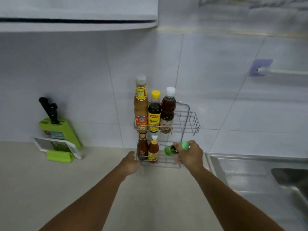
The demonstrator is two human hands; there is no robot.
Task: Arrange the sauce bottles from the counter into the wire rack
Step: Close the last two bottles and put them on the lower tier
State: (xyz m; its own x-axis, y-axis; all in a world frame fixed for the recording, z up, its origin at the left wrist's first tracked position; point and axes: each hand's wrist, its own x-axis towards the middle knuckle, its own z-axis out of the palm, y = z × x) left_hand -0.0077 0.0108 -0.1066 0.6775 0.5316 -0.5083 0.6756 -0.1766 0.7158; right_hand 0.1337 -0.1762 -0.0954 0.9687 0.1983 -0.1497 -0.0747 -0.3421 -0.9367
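Observation:
A two-tier wire rack [193,120] hangs on the tiled wall. Its upper tier holds three bottles: a tall tan sauce bottle [141,104], a dark bottle with a yellow cap [154,112] and a brown bottle with a white cap [168,110]. Two small red sauce bottles [142,148] [153,150] stand in the lower tier. My right hand [190,155] grips a green-capped bottle [171,150], tilted sideways over the lower tier's right part. My left hand [130,162] rests at the lower tier's left front corner; whether it grips the wire is unclear.
A green knife block with black-handled knives [58,130] and a grater [58,147] stand at the left against the wall. A steel sink [266,174] lies to the right. A towel bar [266,70] is fixed to the wall. A cabinet hangs above.

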